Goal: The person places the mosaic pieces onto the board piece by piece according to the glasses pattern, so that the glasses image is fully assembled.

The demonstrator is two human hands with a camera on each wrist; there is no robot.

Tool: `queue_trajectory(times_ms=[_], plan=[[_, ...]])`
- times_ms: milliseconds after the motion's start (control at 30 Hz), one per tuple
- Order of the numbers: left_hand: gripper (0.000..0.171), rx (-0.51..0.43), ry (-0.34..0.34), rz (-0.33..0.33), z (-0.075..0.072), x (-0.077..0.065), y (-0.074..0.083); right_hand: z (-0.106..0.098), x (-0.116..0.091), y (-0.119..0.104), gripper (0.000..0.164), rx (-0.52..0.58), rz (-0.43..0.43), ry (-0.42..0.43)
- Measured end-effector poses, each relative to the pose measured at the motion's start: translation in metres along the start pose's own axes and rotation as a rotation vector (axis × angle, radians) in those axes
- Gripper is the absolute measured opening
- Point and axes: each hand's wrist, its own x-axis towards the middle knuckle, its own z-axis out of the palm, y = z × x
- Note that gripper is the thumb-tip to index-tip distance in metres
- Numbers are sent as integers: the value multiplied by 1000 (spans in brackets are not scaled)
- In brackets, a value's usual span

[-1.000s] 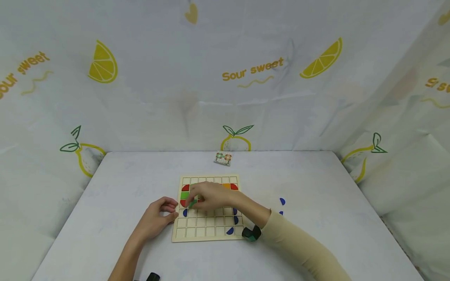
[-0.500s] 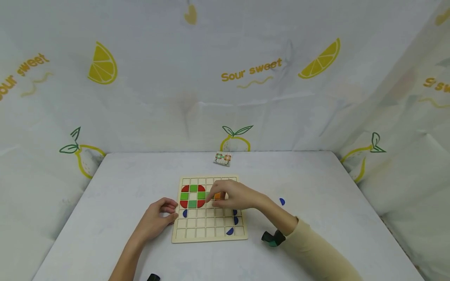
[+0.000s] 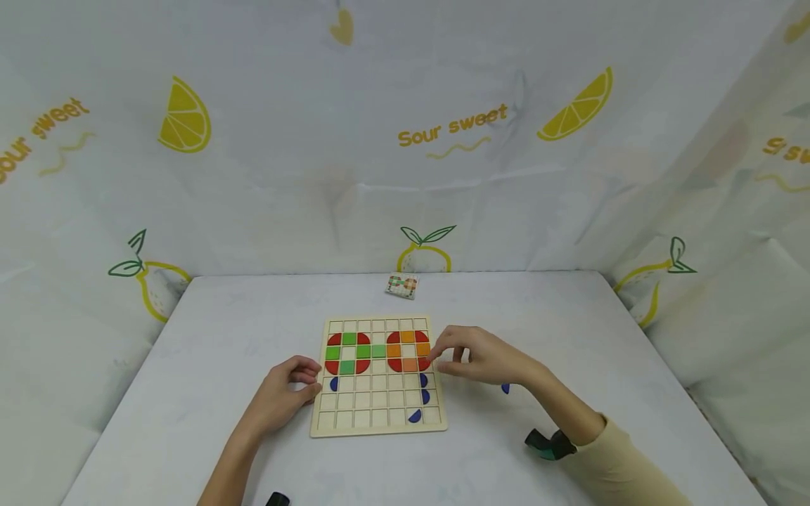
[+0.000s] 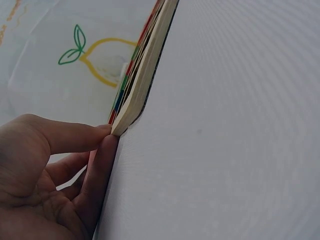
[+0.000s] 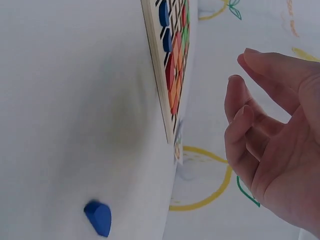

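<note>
A wooden grid board (image 3: pixel 370 403) lies on the white table, with two rings of flat pieces on it. One ring has red quarter-rounds and green squares (image 3: pixel 363 352); the other has red and orange pieces (image 3: pixel 393 351). Several blue half-round pieces (image 3: pixel 415 416) lie in lower cells. My left hand (image 3: pixel 278 397) holds the board by its left edge; in the left wrist view the thumb and a finger (image 4: pixel 111 145) meet at its edge. My right hand (image 3: pixel 484 355) hovers at the board's right edge, fingers loosely bent, nothing between them (image 5: pixel 272 125).
A small pattern card (image 3: pixel 402 285) lies behind the board. To the right, a loose blue half-round piece (image 3: pixel 505 388) lies under the right forearm's wrist; the right wrist view shows this blue piece (image 5: pixel 100 218) as well. A printed cloth wall (image 3: pixel 316 211) closes off the back.
My right hand has moved rightward across the board from the green ring to past the orange ring, uncovering both. My left hand has stayed at the left edge.
</note>
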Motion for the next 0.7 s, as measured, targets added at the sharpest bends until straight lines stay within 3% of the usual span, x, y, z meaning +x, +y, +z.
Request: queue_trajectory(times_ms=[367, 700], plan=[[29, 9, 4, -5, 0, 0, 1, -14, -42, 17, 20, 68, 101, -50], [29, -6, 1, -4, 0, -2, 3, -23, -66, 45, 22, 79, 124, -114]])
